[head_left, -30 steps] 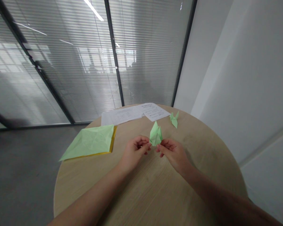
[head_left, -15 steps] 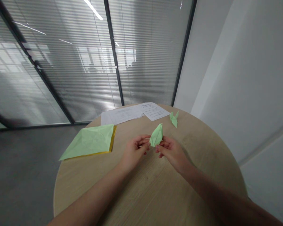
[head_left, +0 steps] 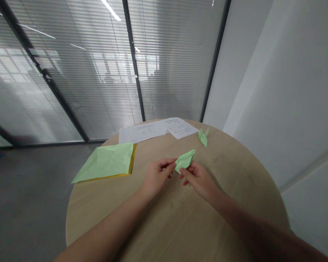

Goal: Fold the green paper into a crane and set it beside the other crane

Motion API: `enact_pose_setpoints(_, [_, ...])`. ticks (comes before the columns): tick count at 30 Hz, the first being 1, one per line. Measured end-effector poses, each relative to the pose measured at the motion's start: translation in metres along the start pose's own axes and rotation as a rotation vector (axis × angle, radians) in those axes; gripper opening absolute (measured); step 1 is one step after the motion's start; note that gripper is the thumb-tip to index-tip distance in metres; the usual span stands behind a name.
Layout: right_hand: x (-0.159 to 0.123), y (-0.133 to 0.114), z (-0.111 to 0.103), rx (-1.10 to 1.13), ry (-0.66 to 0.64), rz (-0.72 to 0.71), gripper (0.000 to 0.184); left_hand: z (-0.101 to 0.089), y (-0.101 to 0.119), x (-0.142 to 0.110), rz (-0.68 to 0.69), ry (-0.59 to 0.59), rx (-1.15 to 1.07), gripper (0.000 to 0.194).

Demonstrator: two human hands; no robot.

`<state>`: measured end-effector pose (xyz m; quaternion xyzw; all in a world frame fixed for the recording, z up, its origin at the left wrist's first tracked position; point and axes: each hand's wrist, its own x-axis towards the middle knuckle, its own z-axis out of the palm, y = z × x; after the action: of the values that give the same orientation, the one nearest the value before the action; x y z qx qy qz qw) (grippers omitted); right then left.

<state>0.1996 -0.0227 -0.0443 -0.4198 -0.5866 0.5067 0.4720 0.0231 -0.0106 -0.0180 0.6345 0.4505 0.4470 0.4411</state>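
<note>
A small piece of folded green paper (head_left: 185, 160) is held between my two hands above the table, its pointed end tilted up to the right. My left hand (head_left: 159, 175) is closed, thumb and fingertips pinching its left corner. From below and the right, my right hand (head_left: 197, 179) grips it, the thumb lying on its near face and the fingers behind. Part of its lower right side is hidden by that hand. Farther back to the right, a finished-looking green origami figure (head_left: 203, 137) with pointed tips rests on the table.
The round wooden table (head_left: 169, 225) has white printed sheets (head_left: 144, 132) at its far edge. To the left lie creased green paper (head_left: 109, 162) and a yellow sheet (head_left: 132, 160) showing beneath it. Beyond stand a glass partition with blinds (head_left: 175, 65) and a white wall (head_left: 295, 91).
The folded paper has turned clockwise, from nearly upright to leaning right. Both hands still hold it. The whole view has shifted slightly.
</note>
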Motion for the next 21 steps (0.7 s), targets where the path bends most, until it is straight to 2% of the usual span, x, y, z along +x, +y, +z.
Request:
enact_pose_setpoints(5, [0.0008,0.0002,-0.0020,-0.043,0.003,0.030,0.038,-0.0004,-0.0025,0.0025,-0.078,0.024,-0.075,0.039])
enact_pose_setpoints(8, [0.0024,0.0005,-0.0029,-0.060,0.007,0.064,0.039,0.0010,-0.0034,0.0019,-0.078,0.043,-0.063,0.043])
enact_pose_setpoints(12, [0.0028,-0.0001,-0.0038,-0.087,-0.022,0.063,0.036,0.0005,-0.0043,0.0017,-0.066,-0.031,-0.068,0.038])
enact_pose_setpoints(16, [0.0021,-0.0010,-0.0043,-0.108,-0.049,0.056,0.034,-0.0024,-0.0064,0.0034,-0.128,-0.029,-0.148,0.032])
enact_pose_setpoints(21, [0.0033,0.0004,-0.0035,-0.087,-0.064,0.060,0.033,-0.0037,-0.0070,0.0044,-0.158,-0.092,-0.195,0.035])
